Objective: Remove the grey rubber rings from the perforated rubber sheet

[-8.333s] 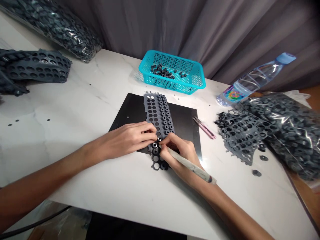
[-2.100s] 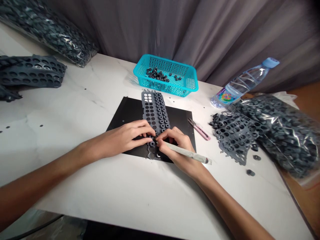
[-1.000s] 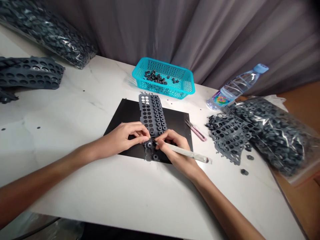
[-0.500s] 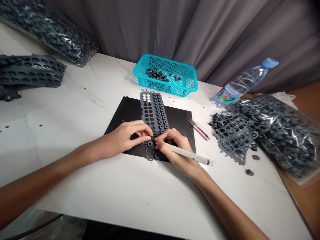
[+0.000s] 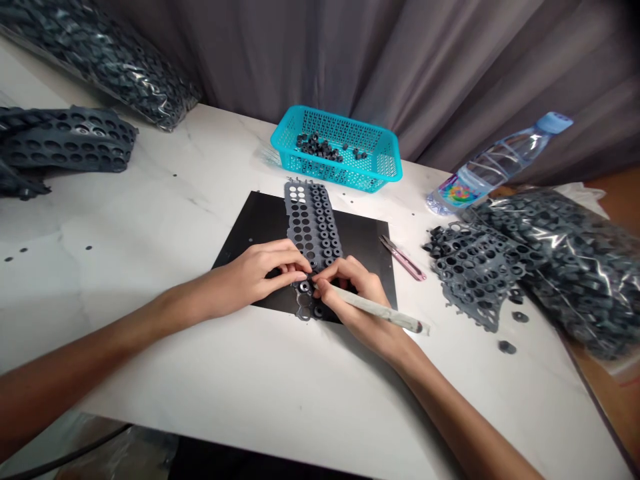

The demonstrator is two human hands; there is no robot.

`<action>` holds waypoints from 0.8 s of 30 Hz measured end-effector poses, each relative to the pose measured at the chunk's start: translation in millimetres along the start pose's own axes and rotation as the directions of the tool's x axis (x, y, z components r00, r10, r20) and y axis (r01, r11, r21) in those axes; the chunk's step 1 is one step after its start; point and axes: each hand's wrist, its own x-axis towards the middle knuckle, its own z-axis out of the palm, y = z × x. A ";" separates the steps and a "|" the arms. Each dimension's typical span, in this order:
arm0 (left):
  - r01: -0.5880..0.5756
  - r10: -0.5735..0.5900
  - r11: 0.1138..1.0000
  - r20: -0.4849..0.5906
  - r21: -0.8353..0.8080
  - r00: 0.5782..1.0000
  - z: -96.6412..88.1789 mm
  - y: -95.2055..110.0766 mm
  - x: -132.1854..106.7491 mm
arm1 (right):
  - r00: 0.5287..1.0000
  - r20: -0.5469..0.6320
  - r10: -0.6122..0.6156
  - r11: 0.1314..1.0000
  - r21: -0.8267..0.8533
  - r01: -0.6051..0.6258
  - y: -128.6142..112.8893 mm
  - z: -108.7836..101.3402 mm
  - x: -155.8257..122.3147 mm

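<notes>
A dark grey rubber sheet (image 5: 301,220) with rows of round holes and small ring-shaped parts lies lengthwise on a black mat (image 5: 235,237). My left hand (image 5: 273,270) is closed at the sheet's near part, thumb and fingertips pinched; what they grip there is too small to make out. Held like a pen in my right hand (image 5: 353,293) is a pale, slim pen-shaped tool (image 5: 375,308). Its tip points at the sheet beside my left fingertips and is hidden by my fingers. One loose-looking ring (image 5: 304,287) sits just below the fingertips.
Behind the mat stands a turquoise basket (image 5: 340,175) with small black parts. Pink thread snips (image 5: 404,259) lie at the mat's right edge. Farther right are a water bottle (image 5: 493,167), a punched sheet (image 5: 480,273) and a filled plastic bag (image 5: 585,260). Another bag (image 5: 125,73) and sheets (image 5: 65,143) lie left.
The whole view has shifted slightly, so things appear a little farther right. Both hands keep nearly the same place on the sheet, and the pen-shaped tool stays in my right hand.
</notes>
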 end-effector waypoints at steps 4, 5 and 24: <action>-0.009 0.009 1.000 -0.004 0.007 1.000 -0.1 -1.0 -0.2 | 1.000 0.001 -0.006 1.000 -0.007 0.006 1.5 0.6 -0.8; -0.008 0.008 1.000 -0.003 0.008 1.000 -0.1 -1.2 -0.1 | 1.000 0.001 -0.009 1.000 -0.007 0.009 2.4 0.7 -0.9; -0.440 0.378 0.748 0.226 0.497 0.898 -2.4 1.4 -6.0 | 0.992 0.025 -0.121 0.970 -0.209 0.124 -1.9 5.1 0.4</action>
